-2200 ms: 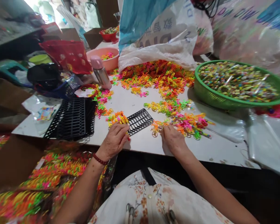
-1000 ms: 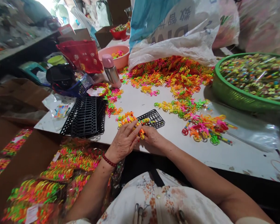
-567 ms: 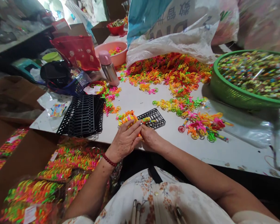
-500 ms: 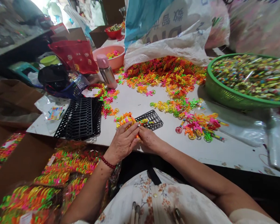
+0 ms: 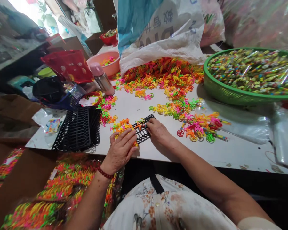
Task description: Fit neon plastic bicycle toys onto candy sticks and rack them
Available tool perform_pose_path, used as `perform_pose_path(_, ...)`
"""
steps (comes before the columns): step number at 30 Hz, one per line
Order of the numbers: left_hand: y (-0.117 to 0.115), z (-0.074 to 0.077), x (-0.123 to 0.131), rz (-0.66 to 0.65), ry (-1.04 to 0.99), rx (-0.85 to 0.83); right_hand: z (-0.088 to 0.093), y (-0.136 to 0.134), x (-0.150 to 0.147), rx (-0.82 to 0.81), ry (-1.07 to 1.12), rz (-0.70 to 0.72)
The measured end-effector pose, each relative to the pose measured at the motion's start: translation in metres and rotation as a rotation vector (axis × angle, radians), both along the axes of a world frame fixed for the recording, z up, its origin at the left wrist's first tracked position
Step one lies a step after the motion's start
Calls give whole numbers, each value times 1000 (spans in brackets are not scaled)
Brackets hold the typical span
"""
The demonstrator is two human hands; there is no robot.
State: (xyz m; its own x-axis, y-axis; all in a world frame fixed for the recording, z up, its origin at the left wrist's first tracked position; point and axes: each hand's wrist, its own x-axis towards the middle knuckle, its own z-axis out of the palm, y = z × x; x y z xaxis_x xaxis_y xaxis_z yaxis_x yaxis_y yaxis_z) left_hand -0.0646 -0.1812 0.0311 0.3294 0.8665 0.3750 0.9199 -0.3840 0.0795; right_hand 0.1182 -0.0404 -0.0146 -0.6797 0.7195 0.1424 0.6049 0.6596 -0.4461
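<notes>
A small black plastic rack (image 5: pixel 144 138) with rows of openings lies near the table's front edge. Orange, yellow and pink plastic toys (image 5: pixel 122 126) with wheel-like rings crowd its left end. My left hand (image 5: pixel 120 147) is curved over that end, fingers across the toys and thumb along the near side, holding the rack. At the rack's far right part, my right hand (image 5: pixel 158 131) has its fingertips pinched on the end of a small orange toy (image 5: pixel 139 126) lying across the openings. The fingers partly hide that toy's end.
Loose toys (image 5: pixel 199 124) lie right of the rack, and a larger heap (image 5: pixel 163 76) spills from a white sack (image 5: pixel 163 48). A green basket (image 5: pixel 230 89) of small wrapped sticks stands right. Stacked black racks (image 5: pixel 76 131) and a flask (image 5: pixel 103 81) are left; packed toys (image 5: pixel 33 214) sit below.
My hands, together over the rack before, are now apart. The right hand has moved to the rack's far right part, at an orange toy. The view has shifted slightly.
</notes>
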Motion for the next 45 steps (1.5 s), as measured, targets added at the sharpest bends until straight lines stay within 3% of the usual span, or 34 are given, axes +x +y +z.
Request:
perform_pose_path(10,6,1,5,29,-85,-5,7,1,11,-15,68,-115)
perform_pose_path(19,8,-1,2,36,-91,-61,7,-21,7,-520,448,-121)
perform_pose_path(24,10,-6,-1,29,-105,-58,-6,-35,-7,-650,617,-43)
perform_pose_path(30,10,-7,-2,25,-105,-13,-12,-43,-18,-491,565,85)
perform_pose_path(37,10,-4,-1,19,-52,27,-10,-31,-18,-269,293,276)
perform_pose_path(41,10,-2,0,-45,34,34,-17,-29,-24,-193,177,314)
perform_pose_path(45,15,-8,0,-61,-11,99,-24,-30,-30,-111,76,305)
